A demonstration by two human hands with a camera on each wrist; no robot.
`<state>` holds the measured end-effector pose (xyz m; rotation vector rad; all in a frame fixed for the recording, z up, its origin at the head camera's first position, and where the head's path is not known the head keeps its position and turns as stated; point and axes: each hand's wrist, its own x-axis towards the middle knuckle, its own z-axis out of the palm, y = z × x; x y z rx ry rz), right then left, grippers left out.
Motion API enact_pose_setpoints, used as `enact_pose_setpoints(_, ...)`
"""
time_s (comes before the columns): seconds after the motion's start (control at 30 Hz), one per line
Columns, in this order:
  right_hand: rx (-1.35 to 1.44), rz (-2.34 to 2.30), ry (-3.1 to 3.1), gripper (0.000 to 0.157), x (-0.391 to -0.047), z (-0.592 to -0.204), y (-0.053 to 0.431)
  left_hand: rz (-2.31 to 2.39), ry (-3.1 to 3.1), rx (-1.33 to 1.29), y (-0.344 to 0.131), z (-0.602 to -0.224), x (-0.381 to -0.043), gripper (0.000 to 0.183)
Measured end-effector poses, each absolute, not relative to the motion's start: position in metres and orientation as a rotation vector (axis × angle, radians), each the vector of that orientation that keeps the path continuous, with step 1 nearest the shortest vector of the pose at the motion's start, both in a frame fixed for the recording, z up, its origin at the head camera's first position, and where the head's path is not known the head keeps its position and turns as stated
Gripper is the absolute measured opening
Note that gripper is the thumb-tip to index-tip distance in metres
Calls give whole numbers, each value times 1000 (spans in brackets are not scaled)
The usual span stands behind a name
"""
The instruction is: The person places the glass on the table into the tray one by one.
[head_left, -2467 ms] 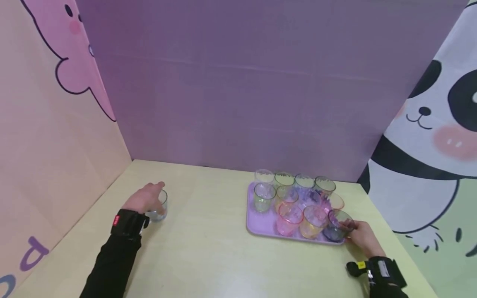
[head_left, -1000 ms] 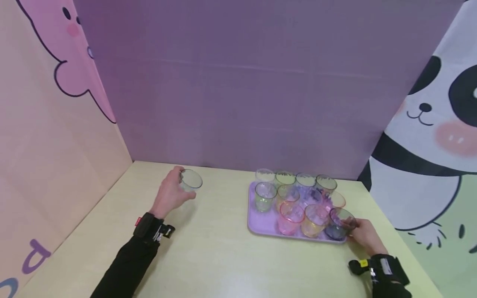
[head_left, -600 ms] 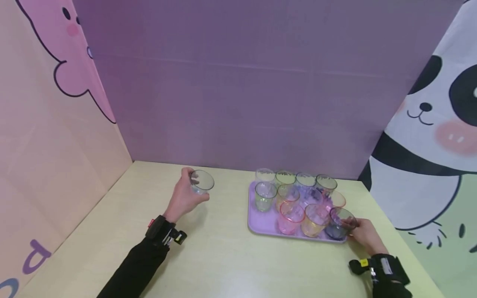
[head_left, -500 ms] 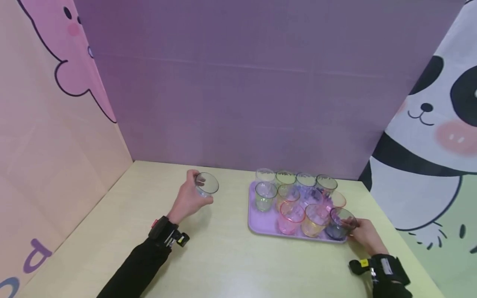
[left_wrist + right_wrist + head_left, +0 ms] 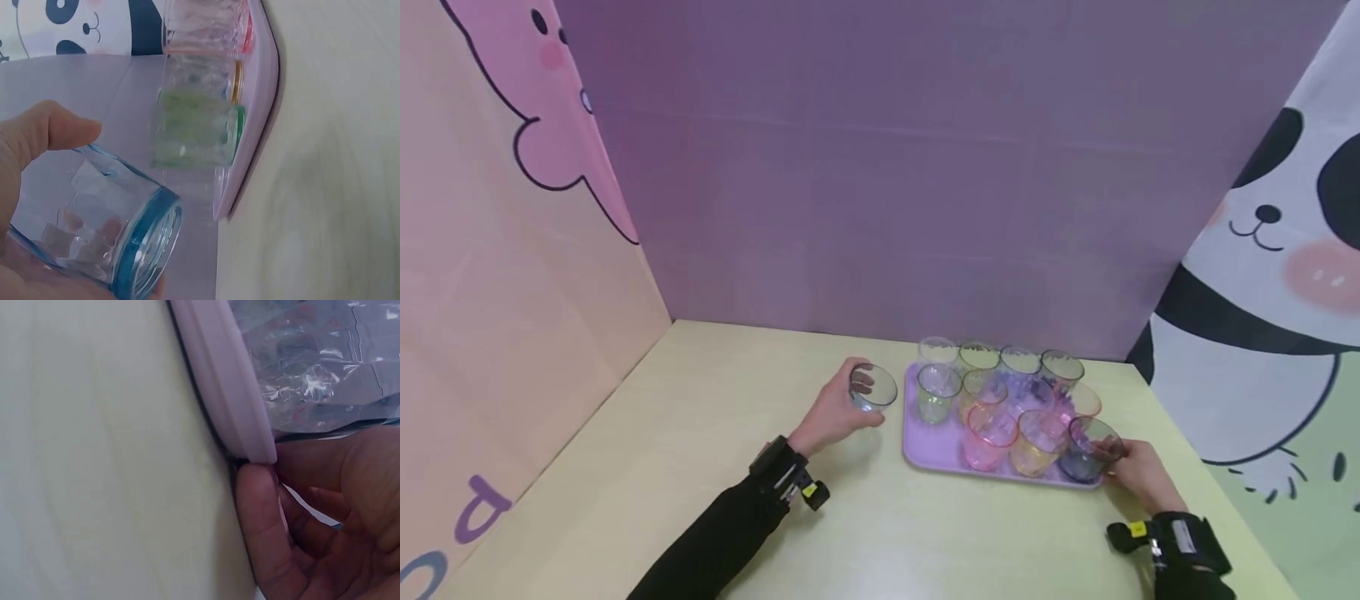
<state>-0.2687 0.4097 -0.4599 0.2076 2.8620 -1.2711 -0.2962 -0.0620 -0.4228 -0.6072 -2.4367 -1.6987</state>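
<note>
Held above the table just left of the tray is a clear drinking glass (image 5: 872, 388) with a bluish base. My left hand (image 5: 833, 410) grips it by the side, thumb and fingers round it; in the left wrist view the blue-ringed base of the glass (image 5: 125, 231) tilts toward the table. A lilac tray (image 5: 932, 450) carries several tinted glasses in rows. At its front right corner my right hand (image 5: 1144, 473) pinches the tray rim, beside a dark grey glass (image 5: 1081, 460). Close up, thumb and finger meet at the tray edge (image 5: 228, 381).
On the tray's left side stands a green glass (image 5: 936, 404); a pink glass (image 5: 985, 446) and a yellow glass (image 5: 1033, 450) are at its front. The pale table (image 5: 775, 367) ends at a purple backdrop (image 5: 850, 208), with printed panels on both sides.
My left hand has picked up the clear glass from the left of the table and carried it rightward, close to the tray. The right hand has stayed at the tray corner.
</note>
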Motion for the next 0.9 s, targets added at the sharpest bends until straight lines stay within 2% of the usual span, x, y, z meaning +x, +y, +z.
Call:
enact_pose_setpoints(0.33,233,-1274,2847,46,-270,-459,410,-1636,-2508,-650,-19,-429,-296,82)
enact_pose_setpoints(0.9,257,-1299,2824,47,-269,-457,409,-1602,-2533,-613,7,-435,-294,86)
